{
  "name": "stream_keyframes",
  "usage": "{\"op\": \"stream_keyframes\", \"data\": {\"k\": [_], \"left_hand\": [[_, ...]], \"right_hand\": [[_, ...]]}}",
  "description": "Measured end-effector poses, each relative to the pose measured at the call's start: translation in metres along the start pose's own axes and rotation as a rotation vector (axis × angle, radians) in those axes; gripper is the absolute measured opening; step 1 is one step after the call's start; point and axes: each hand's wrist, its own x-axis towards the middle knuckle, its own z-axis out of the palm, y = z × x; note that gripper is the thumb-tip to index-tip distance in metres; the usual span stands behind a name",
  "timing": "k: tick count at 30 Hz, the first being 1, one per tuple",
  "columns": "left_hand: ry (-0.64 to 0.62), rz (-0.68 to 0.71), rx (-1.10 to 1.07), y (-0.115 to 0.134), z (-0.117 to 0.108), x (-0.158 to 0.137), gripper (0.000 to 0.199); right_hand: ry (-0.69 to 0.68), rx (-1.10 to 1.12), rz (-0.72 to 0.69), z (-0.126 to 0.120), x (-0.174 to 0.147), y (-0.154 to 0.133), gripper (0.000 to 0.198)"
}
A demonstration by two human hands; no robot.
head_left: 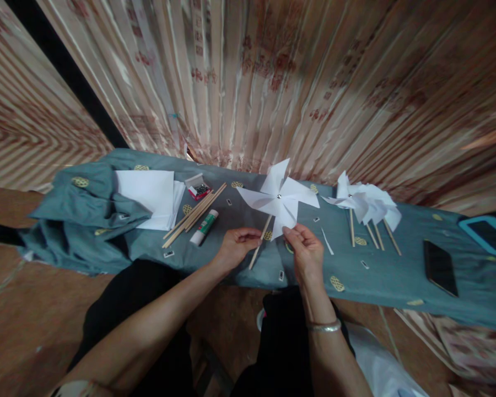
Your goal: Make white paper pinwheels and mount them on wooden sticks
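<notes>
A white paper pinwheel [289, 193] with a silver pin at its centre is held up over the cloth-covered table. Its wooden stick [254, 258] is pinched by my left hand [240, 245], fingers closed around it. My right hand [305, 246] grips the tip of the pinwheel's lower blade between thumb and fingers. Left of my hands lie a green and white glue stick [204, 227] and several loose wooden sticks [195, 216]. Beyond these sits a small open red box [198, 188] of dark pins.
A stack of white paper [144, 193] lies at the left on the teal cloth [231, 270]. Several pinwheels [376, 204] rest at the right, overlapping. Further right are a black phone [440, 267] and a blue-framed device [490, 234]. A curtain [248, 82] hangs behind the table.
</notes>
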Motion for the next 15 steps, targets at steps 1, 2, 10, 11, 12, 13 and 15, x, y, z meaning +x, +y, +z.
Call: {"op": "stream_keyframes", "data": {"k": [1, 2, 10, 11, 12, 13, 15], "left_hand": [[0.001, 0.0, -0.009, -0.002, 0.001, 0.001, 0.027], [0.002, -0.001, -0.018, -0.003, 0.002, 0.002, 0.028], [-0.013, -0.02, -0.054, -0.011, 0.01, 0.005, 0.035], [-0.028, -0.019, -0.061, -0.01, 0.011, 0.005, 0.034], [-0.036, -0.015, -0.07, -0.01, 0.012, 0.004, 0.033], [-0.037, -0.01, -0.079, -0.01, 0.013, 0.004, 0.032], [-0.031, -0.003, -0.089, -0.01, 0.014, 0.004, 0.03]], "right_hand": [[-0.009, 0.011, 0.011, 0.002, -0.001, 0.0, 0.041], [-0.017, 0.02, 0.021, 0.003, -0.001, 0.001, 0.041], [-0.109, -0.041, -0.002, 0.013, -0.006, 0.001, 0.035], [-0.115, -0.08, -0.026, 0.013, -0.007, 0.001, 0.034], [-0.118, -0.139, -0.058, 0.013, -0.009, 0.0, 0.033], [-0.115, -0.215, -0.099, 0.013, -0.01, 0.0, 0.032], [-0.093, -0.397, -0.184, 0.012, -0.013, -0.002, 0.03]]}}
